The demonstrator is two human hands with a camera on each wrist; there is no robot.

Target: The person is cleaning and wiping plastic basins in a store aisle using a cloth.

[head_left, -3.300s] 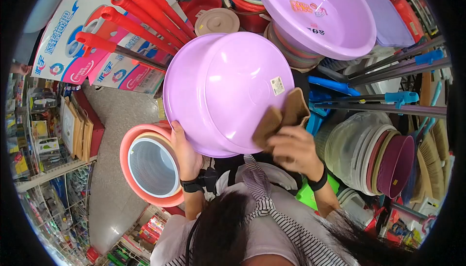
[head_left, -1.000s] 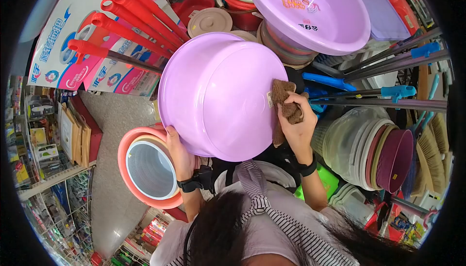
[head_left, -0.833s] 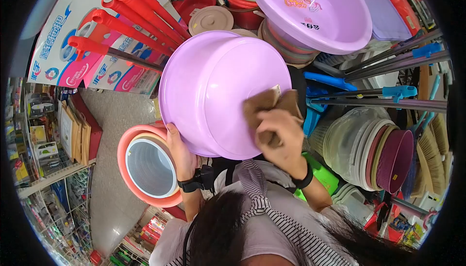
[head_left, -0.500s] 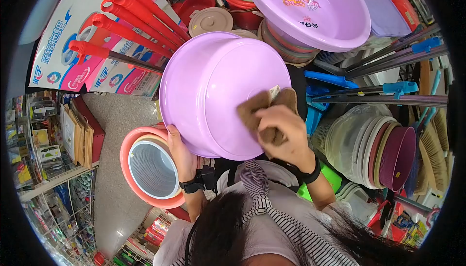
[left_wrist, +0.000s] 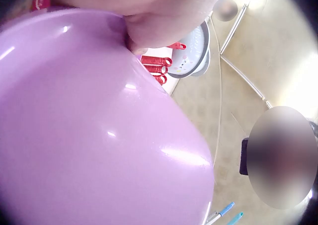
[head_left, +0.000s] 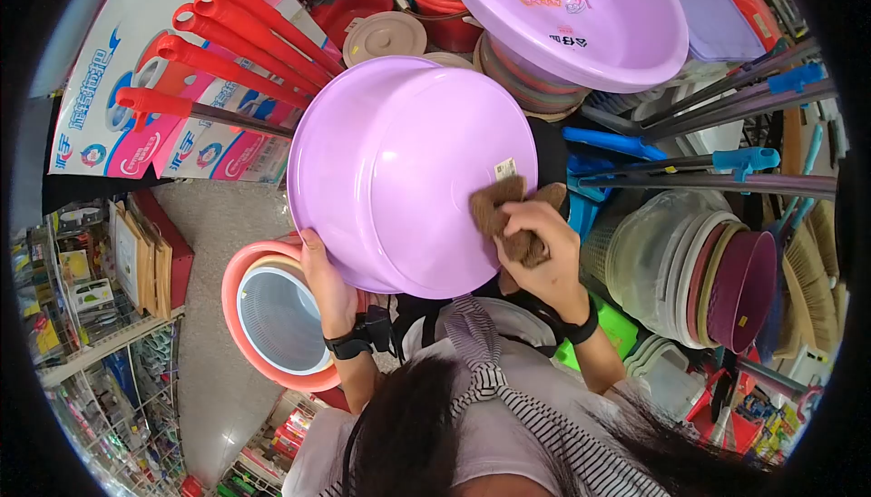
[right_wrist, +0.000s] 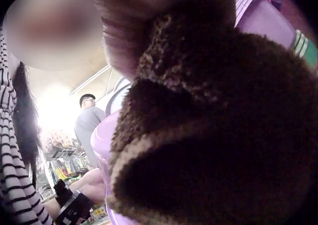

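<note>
A glossy purple plastic basin (head_left: 399,170), its rounded bottom turned toward the head camera, is held up before the person. My left hand (head_left: 328,290) grips the rim at the lower left, thumb on the outside; the left wrist view shows the basin wall (left_wrist: 99,135) close up below the hand. My right hand (head_left: 546,252) holds a bunched brown cloth (head_left: 494,206) against the basin's right side, just below a white sticker (head_left: 505,169). In the right wrist view the fuzzy cloth (right_wrist: 198,135) fills most of the picture and hides the fingertips.
Another purple basin (head_left: 572,16) sits on a stack behind. Red-handled poles (head_left: 245,52) lean by printed boxes (head_left: 100,107) at left. Nested baskets (head_left: 281,315) stand lower left, stacked tubs (head_left: 676,270) at right, with metal poles (head_left: 708,179) jutting in. Another person (right_wrist: 88,125) stands in the background.
My right hand has moved the brown cloth over the basin's right side, first out to the edge, then inward, now slightly outward again, baring the sticker. The left hand keeps its grip on the rim.
</note>
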